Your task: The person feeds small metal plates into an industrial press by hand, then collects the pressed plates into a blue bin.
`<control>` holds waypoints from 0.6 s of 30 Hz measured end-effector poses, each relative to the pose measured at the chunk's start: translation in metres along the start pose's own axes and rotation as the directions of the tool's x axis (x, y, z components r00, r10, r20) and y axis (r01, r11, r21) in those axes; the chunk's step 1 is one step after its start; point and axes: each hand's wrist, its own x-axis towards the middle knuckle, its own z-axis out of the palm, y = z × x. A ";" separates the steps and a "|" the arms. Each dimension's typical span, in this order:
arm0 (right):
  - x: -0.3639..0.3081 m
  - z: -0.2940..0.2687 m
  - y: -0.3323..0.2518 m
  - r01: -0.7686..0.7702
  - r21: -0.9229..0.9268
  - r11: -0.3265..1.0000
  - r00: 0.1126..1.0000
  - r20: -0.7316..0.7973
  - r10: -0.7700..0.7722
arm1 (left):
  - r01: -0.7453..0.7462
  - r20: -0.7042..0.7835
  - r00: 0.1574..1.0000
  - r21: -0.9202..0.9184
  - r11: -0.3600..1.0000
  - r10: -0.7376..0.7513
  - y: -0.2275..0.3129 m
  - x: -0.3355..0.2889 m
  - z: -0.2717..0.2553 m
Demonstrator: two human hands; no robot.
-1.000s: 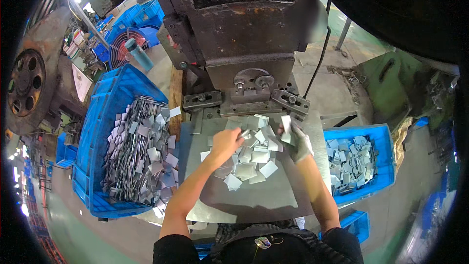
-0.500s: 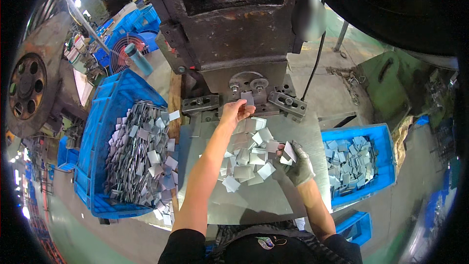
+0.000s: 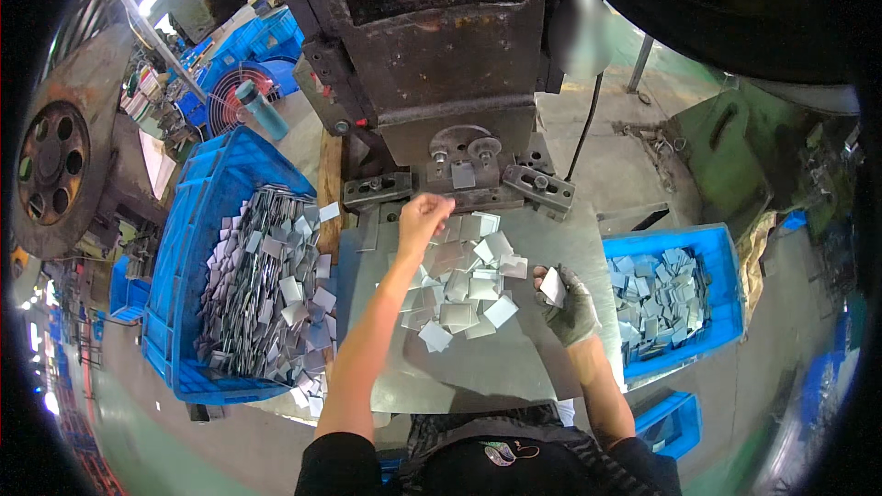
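Note:
My bare left hand [image 3: 423, 223] hovers just in front of the press die [image 3: 445, 191], fingers curled together and no plate visible in them. A small square metal plate [image 3: 463, 175] rests in the die under the two round-headed bolts. My gloved right hand [image 3: 573, 310] grips a metal plate [image 3: 552, 287] between thumb and fingers, at the right of the pile; whether more plates are behind it I cannot tell. A loose pile of metal plates [image 3: 459, 315] spreads over the steel table [image 3: 478, 377] between my arms.
At the left stands a large blue crate [image 3: 175, 303] heaped with plates, some spilling past its right side. A smaller blue crate [image 3: 730, 312] with plates is at the right. Clamp blocks [image 3: 378, 189] flank the die, and the heavy press ram [image 3: 441, 64] hangs above it.
My left hand has let go of the plate at the die and drawn back toward me. My right hand has shifted slightly right, away from the pile, with its plate.

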 end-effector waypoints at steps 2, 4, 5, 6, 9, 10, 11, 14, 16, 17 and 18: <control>0.003 -0.006 -0.002 -0.026 -0.014 1.000 0.995 0.099 0.027 | -0.203 0.097 0.979 0.322 0.925 0.181 -0.005 -0.025 -0.008; 0.002 -0.002 -0.001 -0.016 -0.028 0.999 0.996 0.088 0.019 | -0.397 0.244 0.918 0.580 0.711 0.313 -0.007 -0.048 -0.011; 0.003 0.001 0.002 -0.016 -0.033 0.999 0.997 0.079 0.019 | -0.445 0.303 0.894 0.681 0.581 0.330 -0.007 -0.057 -0.012; 0.005 0.003 0.004 -0.015 -0.038 0.999 0.997 0.069 0.017 | -0.487 0.365 0.868 0.758 0.434 0.336 -0.008 -0.062 -0.012; 0.007 0.009 0.009 -0.043 -0.032 0.999 0.996 0.072 0.045 | -0.440 0.334 0.897 0.736 0.514 0.288 -0.009 -0.061 -0.013; 0.009 0.010 0.009 -0.041 -0.036 0.999 0.996 0.073 0.043 | -0.422 0.314 0.906 0.708 0.567 0.282 -0.009 -0.059 -0.013; 0.012 0.010 0.009 -0.049 -0.056 0.997 0.996 0.069 0.053 | -0.424 0.313 0.906 0.705 0.569 0.286 -0.009 -0.057 -0.013; 0.024 0.026 0.012 -0.082 -0.089 0.993 0.995 0.052 0.087 | -0.302 0.223 0.953 0.726 0.618 0.204 -0.014 -0.049 -0.015; 0.044 0.044 0.012 -0.101 -0.100 0.990 0.994 0.038 0.105 | -0.272 0.222 0.962 0.725 0.633 0.159 -0.019 -0.043 -0.018; 0.061 0.050 0.013 -0.109 -0.178 0.978 0.994 0.000 0.110 | -0.277 0.226 0.960 0.724 0.632 0.163 -0.017 -0.040 -0.017; 0.078 0.057 0.015 -0.120 -0.254 0.960 0.993 -0.037 0.115 | -0.268 0.246 0.962 0.755 0.598 0.120 -0.015 -0.037 -0.016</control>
